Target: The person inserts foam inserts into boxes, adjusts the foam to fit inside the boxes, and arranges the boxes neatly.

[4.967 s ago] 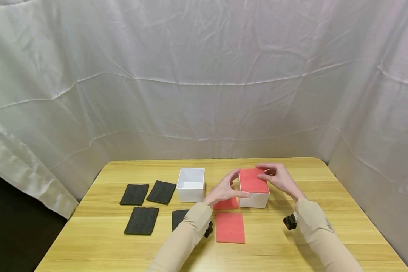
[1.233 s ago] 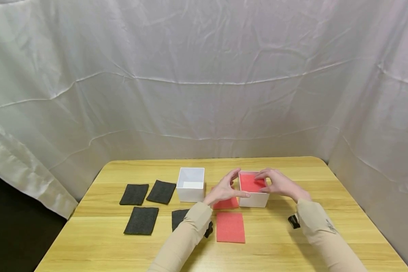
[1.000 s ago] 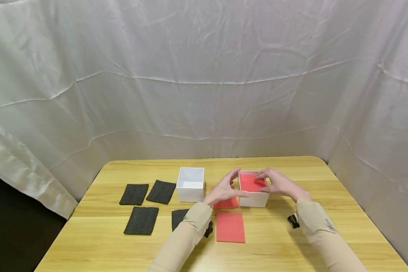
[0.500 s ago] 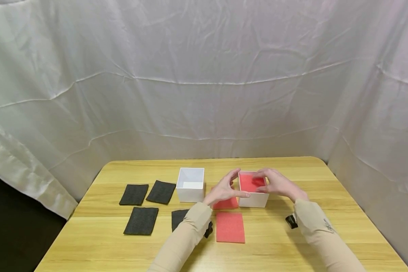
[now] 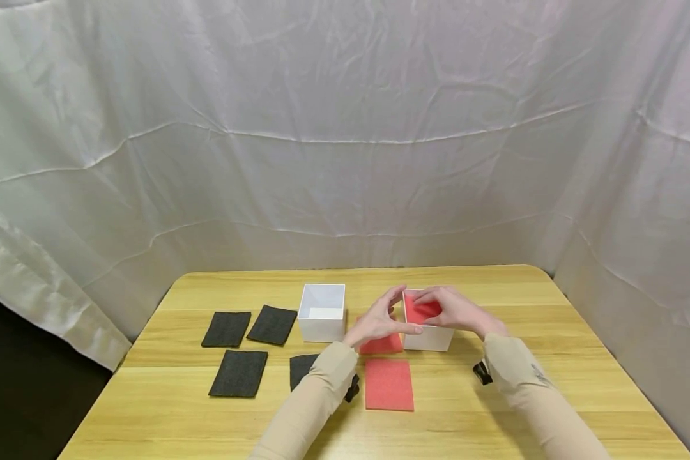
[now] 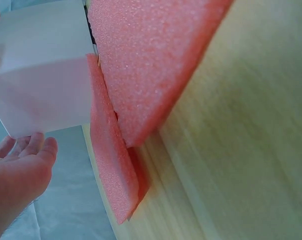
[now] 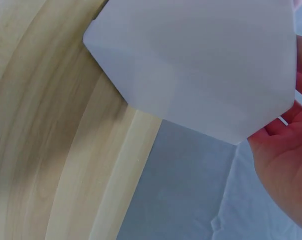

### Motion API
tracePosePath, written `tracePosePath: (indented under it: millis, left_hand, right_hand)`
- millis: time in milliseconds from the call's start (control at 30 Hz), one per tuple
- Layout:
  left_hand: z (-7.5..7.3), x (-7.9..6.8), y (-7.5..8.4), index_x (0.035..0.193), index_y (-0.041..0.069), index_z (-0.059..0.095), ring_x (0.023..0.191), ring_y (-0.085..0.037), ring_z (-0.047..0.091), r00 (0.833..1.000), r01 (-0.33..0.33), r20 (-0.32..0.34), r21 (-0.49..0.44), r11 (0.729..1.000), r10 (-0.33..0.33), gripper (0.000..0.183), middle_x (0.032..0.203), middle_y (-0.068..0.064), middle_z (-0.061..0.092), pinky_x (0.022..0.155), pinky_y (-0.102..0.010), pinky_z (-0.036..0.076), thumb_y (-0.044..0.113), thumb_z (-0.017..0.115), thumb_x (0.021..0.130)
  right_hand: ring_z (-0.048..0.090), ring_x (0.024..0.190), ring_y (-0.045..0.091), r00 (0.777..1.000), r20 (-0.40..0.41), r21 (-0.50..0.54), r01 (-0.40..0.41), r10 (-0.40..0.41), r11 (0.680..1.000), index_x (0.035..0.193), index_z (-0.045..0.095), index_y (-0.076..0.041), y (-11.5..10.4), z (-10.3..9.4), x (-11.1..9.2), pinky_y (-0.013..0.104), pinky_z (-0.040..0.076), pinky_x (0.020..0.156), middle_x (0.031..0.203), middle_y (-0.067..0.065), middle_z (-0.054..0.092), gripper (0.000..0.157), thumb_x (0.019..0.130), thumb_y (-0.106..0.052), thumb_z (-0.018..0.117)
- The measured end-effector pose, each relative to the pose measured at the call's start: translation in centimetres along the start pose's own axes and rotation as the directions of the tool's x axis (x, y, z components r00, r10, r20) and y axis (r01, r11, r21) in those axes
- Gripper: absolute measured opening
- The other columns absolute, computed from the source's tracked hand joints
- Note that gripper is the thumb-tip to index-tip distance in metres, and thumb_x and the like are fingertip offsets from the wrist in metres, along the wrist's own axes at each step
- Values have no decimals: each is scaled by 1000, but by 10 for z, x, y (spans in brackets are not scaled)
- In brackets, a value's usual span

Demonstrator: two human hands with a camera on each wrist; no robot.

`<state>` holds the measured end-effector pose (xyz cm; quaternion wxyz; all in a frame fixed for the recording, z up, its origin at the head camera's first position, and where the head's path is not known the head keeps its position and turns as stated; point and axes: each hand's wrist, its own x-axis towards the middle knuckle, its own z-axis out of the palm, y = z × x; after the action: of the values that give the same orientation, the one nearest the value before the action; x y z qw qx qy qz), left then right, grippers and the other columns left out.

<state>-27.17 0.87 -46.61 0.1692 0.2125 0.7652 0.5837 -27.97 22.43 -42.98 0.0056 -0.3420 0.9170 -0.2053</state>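
A white square box (image 5: 428,339) stands at the right of the table, a red foam sheet (image 5: 415,315) lying inside it below the rim. My left hand (image 5: 382,321) grips the box at its left side, thumb along the front rim and fingers by the back corner. From the right, my right hand (image 5: 459,313) reaches over the rim, fingers and thumb spread apart on the foam. The left wrist view shows the box's outer wall (image 6: 41,90) beside red foam (image 6: 161,45). In the right wrist view the wall (image 7: 191,65) hides the right fingertips.
A second white box (image 5: 322,327) stands to the left, nothing visible inside. Two red foam sheets (image 5: 389,384) lie left of and in front of the right box. Several black sheets (image 5: 238,374) lie at the left, one partly under the left sleeve (image 5: 316,402). Pale curtains surround the table.
The red sheet, at the rim 5 s ago, is now lower inside the box. My right hand has gone down into the box and shifted left across the foam. The left hand has stayed put.
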Motion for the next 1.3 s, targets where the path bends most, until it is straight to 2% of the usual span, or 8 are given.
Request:
tracePosePath:
  millis: [333,567,933,1033,1133,1200,1300]
  left_hand:
    - [1,2,-1,160,17,25,153,-31,30,1000,-8,5,3,1000,8,99,167,-4,28,124,-48,31,22,85,82]
    - [0,3,-3,160,19,26,153,-28,31,1000,1,-4,-1,1000,-1,99,167,-1,30,124,-46,31,23,86,81]
    - [-1,3,-2,160,21,26,153,-27,31,1000,9,-7,0,1000,-9,99,166,1,30,124,-46,32,25,85,81]
    - [-1,2,-1,160,19,26,153,-28,31,1000,-1,-1,0,1000,1,98,167,-2,29,124,-46,31,23,85,82]
    - [0,1,0,160,17,25,153,-29,30,1000,-12,2,2,1000,12,97,167,-4,29,124,-46,30,20,83,83]
    - [0,1,0,160,17,25,154,-30,30,1000,-16,2,1,1000,16,97,167,-4,29,124,-47,30,20,83,83]
    - [0,1,-1,160,17,26,154,-30,30,1000,-15,0,2,1000,15,97,167,-4,29,124,-47,30,21,84,82]
  right_hand:
    - [65,115,42,1000,-12,37,-21,22,999,114,74,3,1,-3,-3,55,53,99,121,22,71,37,79,-6,83]
    - [65,113,43,999,-4,-20,-33,33,999,113,73,5,0,-5,-3,56,53,98,121,25,70,35,79,-3,82]
    - [66,110,41,999,3,-10,-43,43,999,112,73,5,0,-3,-2,54,55,96,118,23,72,35,79,-1,82]
    - [65,113,42,999,-34,25,-37,38,999,114,73,4,4,-1,-6,56,53,99,120,23,71,36,80,-3,82]
    - [64,116,43,993,-107,110,-35,47,993,117,72,2,7,2,-11,59,51,100,122,22,70,37,82,-8,82]
    - [63,117,43,983,-170,174,-45,75,984,119,72,0,10,5,-15,61,50,101,123,21,70,38,84,-11,81]
    - [60,121,43,955,-266,271,-59,133,961,122,71,-3,15,11,-21,65,45,104,126,20,69,40,85,-13,80]
